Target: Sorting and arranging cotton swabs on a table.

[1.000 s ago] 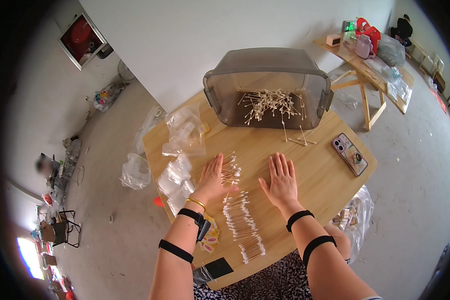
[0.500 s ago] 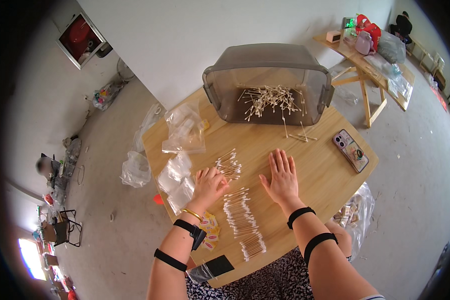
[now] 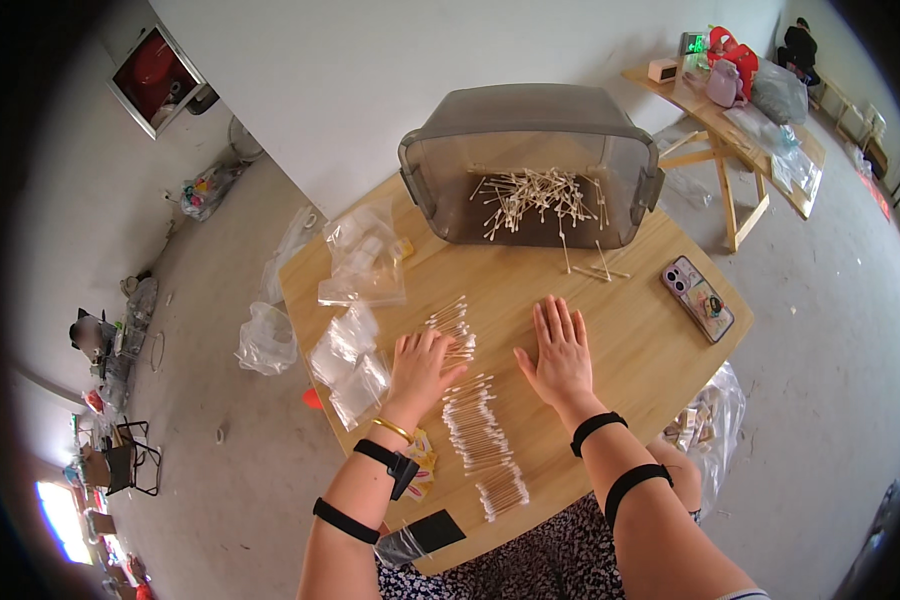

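Many cotton swabs lie on the wooden table. My left hand rests over the left edge of a small loose group of cotton swabs, its fingers bent and a little apart, touching their ends. Part of that group is hidden under the fingers. Below it, a long, neat row of cotton swabs runs toward me, side by side. Right of the row, my right hand lies flat on the table, fingers stretched and thumb out, holding nothing.
A grey translucent bin lies on its side at the back, with a heap of swabs inside. Clear plastic bags and yellow packets lie at left. A phone is at right, a black flat object near the front edge.
My left hand's fingers have spread slightly and reach a little further over the loose swabs. The right hand stays flat in place. The whole view has shifted slightly.
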A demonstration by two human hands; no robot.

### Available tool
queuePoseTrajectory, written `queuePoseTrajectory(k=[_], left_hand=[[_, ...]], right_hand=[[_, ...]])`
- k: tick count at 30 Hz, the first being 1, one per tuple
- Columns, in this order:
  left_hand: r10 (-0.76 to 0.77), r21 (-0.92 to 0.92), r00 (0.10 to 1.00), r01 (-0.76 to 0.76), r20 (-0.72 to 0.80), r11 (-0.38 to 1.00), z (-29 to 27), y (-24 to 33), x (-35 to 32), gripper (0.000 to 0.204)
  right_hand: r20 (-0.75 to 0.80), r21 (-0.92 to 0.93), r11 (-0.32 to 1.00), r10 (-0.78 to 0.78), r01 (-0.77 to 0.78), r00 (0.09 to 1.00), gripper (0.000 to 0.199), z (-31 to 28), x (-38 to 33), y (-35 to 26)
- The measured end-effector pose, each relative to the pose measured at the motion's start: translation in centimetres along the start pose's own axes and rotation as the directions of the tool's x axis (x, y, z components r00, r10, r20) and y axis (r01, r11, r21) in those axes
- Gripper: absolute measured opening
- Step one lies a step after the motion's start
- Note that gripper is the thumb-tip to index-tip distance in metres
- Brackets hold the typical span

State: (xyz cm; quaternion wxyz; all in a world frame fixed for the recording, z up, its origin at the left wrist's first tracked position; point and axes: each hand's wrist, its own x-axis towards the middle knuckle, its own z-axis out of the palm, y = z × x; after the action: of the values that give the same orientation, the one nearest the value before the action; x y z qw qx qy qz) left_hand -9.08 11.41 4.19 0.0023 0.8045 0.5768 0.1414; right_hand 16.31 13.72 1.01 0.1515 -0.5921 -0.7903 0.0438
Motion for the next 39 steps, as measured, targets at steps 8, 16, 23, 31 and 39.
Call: queuePoseTrajectory(k=[8, 16, 23, 31, 39], left_hand=[[-0.07, -0.103, 0.993, 0.06, -0.097, 0.993, 0.8, 2.7, -1.6, 0.07], [-0.236, 0.129, 0.967, 0.224, 0.093, 0.966, 4.4, 1.3, 1.7, 0.096], [-0.177, 0.051, 0.976, 0.172, 0.125, 0.984, 4.3, -0.3, 2.2, 0.095], [-0.129, -0.052, 0.951, 0.149, 0.282, 0.987, 2.9, 1.8, -0.3, 0.101], [-0.221, 0.01, 0.959, 0.223, 0.176, 0.975, 3.9, -0.1, 1.8, 0.099]], right_hand=[[0.0, 0.02, 1.0, 0.024, -0.024, 1.0, 0.079, -0.3, -0.1, 0.1], [-0.004, 0.031, 0.999, 0.022, -0.022, 1.0, 0.079, -0.3, -0.1, 0.0], [0.017, -0.011, 1.0, 0.013, -0.013, 1.0, 0.08, -0.2, 0.0, -0.1], [0.003, 0.022, 0.999, 0.024, -0.024, 1.0, 0.08, -0.2, -0.1, 0.2], [-0.022, 0.013, 1.0, 0.012, -0.012, 1.0, 0.079, 0.1, 0.0, 0.1]])
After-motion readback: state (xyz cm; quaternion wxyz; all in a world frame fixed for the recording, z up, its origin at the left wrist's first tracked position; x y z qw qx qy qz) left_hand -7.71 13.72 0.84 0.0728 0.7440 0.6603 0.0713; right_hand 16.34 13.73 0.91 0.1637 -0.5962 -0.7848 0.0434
